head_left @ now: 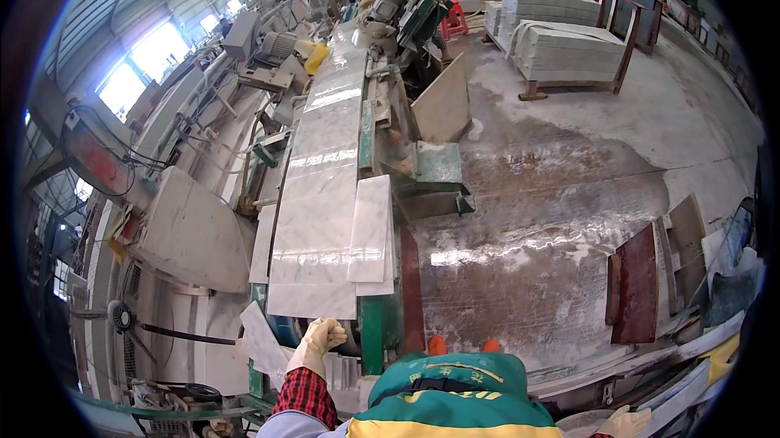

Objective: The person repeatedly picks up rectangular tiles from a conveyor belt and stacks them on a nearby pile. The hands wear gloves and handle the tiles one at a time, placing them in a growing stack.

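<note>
My left hand (321,344), in a cream glove, is closed just below the near end of a row of polished white marble slabs (313,284) on a conveyor. Its fingers are curled, and whatever they may hold is hidden. Beside it, a pale stone piece (264,339) leans at a slant. Two narrower marble pieces (370,231) lie overlapped along the slabs' right side. My right hand (627,422), also gloved, is low at the right, partly cut off by the lower edge. Its visible fingers look stretched apart, with nothing seen in them.
Machinery with motors (390,1) stands at the conveyor's far end. A green metal ledge (439,166) juts out on the right, above wet floor. Stacked pale slabs (569,54) sit on a rack farther back. Reddish-brown boards (636,288) lean at right; a large offcut (195,231) leans at left.
</note>
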`<state>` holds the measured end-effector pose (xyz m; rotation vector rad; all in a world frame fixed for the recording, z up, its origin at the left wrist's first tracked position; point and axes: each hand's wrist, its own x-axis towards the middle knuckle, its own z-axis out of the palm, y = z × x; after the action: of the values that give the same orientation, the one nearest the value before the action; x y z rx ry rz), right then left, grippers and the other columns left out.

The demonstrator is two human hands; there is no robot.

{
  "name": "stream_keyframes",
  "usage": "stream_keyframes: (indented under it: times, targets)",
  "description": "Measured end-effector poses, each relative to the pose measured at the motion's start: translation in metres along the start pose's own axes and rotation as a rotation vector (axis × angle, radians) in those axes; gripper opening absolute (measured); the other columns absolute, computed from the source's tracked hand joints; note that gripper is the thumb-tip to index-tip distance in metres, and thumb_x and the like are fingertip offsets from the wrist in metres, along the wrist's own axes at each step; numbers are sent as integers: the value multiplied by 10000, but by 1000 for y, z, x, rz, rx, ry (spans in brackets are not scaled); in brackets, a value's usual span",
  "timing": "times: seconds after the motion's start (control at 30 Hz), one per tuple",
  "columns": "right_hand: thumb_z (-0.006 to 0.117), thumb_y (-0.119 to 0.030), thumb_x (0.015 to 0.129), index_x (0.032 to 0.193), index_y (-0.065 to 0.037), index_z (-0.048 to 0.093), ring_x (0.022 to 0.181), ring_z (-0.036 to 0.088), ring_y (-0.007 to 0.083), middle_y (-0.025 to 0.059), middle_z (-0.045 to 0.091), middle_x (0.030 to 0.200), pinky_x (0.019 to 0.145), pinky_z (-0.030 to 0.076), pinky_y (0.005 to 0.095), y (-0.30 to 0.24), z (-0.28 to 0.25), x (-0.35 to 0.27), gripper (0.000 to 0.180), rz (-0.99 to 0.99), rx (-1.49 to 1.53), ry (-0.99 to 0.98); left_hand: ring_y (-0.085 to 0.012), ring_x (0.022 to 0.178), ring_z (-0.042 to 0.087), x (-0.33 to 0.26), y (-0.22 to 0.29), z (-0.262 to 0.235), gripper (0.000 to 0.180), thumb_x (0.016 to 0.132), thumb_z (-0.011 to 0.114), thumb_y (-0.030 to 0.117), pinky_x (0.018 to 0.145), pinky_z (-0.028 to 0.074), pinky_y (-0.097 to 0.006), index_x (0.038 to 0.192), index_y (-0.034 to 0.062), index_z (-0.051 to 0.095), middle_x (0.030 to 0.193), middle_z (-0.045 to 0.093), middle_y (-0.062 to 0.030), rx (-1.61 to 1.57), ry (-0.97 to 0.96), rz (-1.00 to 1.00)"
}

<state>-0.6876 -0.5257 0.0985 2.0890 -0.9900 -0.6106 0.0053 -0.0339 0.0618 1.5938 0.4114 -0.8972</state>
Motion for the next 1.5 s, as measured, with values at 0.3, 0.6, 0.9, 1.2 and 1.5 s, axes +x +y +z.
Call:
stream_keyframes:
  times: [0.3,0.6,0.9,1.2,1.5]
  targets:
    - [634,-260,804,912,5,674,676,710,295,158,670,723,555,540,470,0,-9,-7,289,-7,19,-167,-225,626,685,18,-14,-20,183,893,536,170,597,588,-328,806,30,614,737,679,-114,-86,-85,14]
    - [647,-239,796,962,6,655,725,699,300,163,661,785,603,531,463,-6,-18,-9,297,86,57,-185,-170,569,616,40,-26,-41,193,897,497,126,529,524,-278,757,20,578,667,606,-75,-397,-489,-12]
    - [660,-218,787,1012,7,636,773,687,305,168,652,846,650,521,457,-14,-32,-9,320,176,87,-204,-91,485,290,5,11,8,220,859,459,71,445,267,-245,645,80,410,579,345,14,-214,-54,-4]
    - [673,-197,779,1063,8,617,821,675,310,173,643,907,697,511,450,-18,-39,-9,355,267,156,-236,-111,523,233,3,18,11,209,786,441,41,490,227,-279,617,98,330,596,263,20,-157,-129,50]
    - [686,-176,771,1113,9,598,869,663,316,178,634,969,745,502,443,-26,-42,-13,399,386,274,-266,-141,491,443,14,16,-5,169,803,465,73,475,425,-262,636,59,450,590,460,-38,-198,-193,14]
